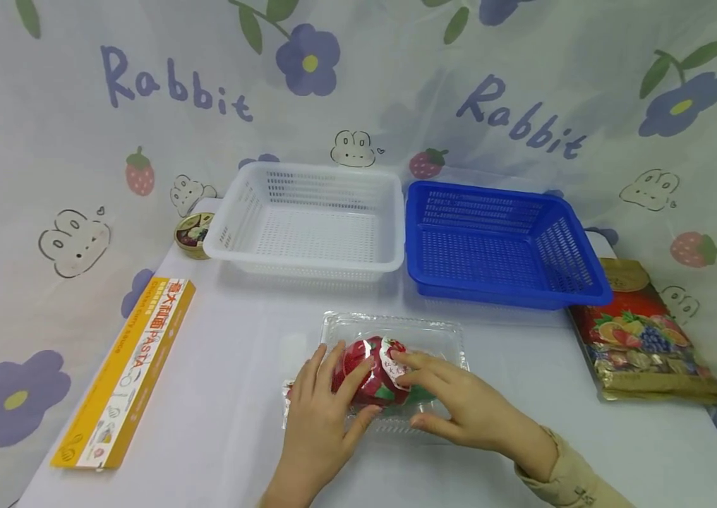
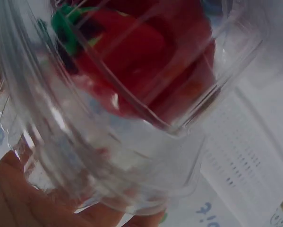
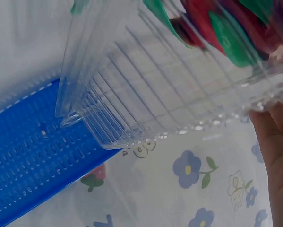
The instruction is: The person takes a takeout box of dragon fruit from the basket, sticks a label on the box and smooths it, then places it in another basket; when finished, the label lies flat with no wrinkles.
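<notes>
A clear plastic clamshell box (image 1: 450, 337) lies near the front middle of the table, with a red and green dragon fruit (image 1: 358, 363) inside and a white label on top. My left hand (image 1: 320, 409) rests its spread fingers on the box's left side, over the fruit. From the right, my right hand (image 1: 460, 402) lays extended fingers on the lid near the label. The left wrist view shows the red fruit (image 2: 132, 61) through the clear plastic. In the right wrist view, the box's ribbed wall (image 3: 146, 94) fills the middle, with fingers (image 3: 276, 146) at its edge.
Behind the box stand a white basket (image 1: 304, 268) and a blue basket (image 1: 504, 293). A pasta box (image 1: 123, 374) lies left, a round tin (image 1: 193, 235) beyond it. A red and gold bag (image 1: 647, 339) lies right. A small red-white item (image 1: 286, 402) is partly hidden beside my left hand.
</notes>
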`<state>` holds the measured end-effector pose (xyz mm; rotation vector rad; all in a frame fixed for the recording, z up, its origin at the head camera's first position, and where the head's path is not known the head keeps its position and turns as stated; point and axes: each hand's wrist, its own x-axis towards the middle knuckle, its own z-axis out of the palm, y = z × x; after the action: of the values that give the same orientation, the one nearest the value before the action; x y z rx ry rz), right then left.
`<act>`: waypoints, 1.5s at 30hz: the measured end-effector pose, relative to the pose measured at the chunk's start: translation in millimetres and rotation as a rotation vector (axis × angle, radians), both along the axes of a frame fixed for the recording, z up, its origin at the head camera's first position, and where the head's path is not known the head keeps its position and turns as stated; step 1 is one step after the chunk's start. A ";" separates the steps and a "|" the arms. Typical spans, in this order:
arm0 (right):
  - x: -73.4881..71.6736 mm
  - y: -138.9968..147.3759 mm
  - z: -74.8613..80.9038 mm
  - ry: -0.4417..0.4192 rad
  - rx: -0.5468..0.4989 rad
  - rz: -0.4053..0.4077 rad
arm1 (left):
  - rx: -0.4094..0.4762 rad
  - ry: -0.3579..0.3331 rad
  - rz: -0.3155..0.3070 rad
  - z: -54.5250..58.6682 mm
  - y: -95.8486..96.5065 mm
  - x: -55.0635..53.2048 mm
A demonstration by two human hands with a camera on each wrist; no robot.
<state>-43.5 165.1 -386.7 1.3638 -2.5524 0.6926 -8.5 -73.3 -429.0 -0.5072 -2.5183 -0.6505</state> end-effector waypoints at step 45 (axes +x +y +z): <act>-3.6 10.6 -31.2 0.212 -0.033 -0.130 | -0.201 -0.135 -0.066 0.6 6.8 5.8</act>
<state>-47.2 175.7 -417.9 1.1793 -2.4244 0.5344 -2.7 -66.5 -428.4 -0.6400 -2.7208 -0.4712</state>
